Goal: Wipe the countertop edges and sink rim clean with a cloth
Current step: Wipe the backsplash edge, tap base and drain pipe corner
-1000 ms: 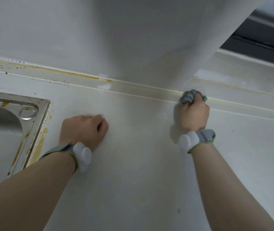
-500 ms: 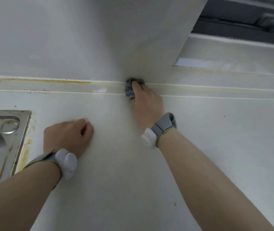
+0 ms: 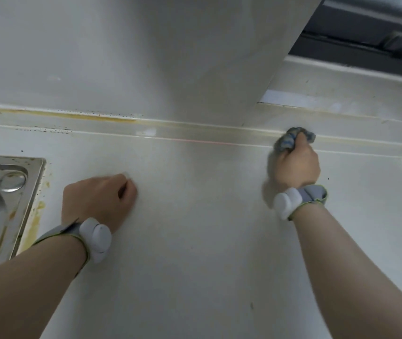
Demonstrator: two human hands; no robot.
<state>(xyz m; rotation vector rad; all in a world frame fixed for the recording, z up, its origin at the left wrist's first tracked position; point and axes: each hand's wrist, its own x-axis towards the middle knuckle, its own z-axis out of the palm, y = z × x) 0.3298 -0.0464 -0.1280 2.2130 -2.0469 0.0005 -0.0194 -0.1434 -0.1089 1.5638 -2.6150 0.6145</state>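
One head-worn view — looks forward and steeply down, close over the countertop (image 3: pixel 195 241), facing its back edge and the wall (image 3: pixel 121 57); sink (image 3: pixel 11 187) corner at frame left.

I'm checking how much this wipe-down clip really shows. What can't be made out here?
All in the head view:
- Stainless steel sink: cut off by the left edge; only its right rim corner shows.
- Crumpled blue-grey cloth: mostly hidden by the right hand; its contact with the ledge is unseen.
- Left hand: its curled fingers are motion-blurred; whether they hold anything is unclear.
- Dark window frame: cut off at the top right.
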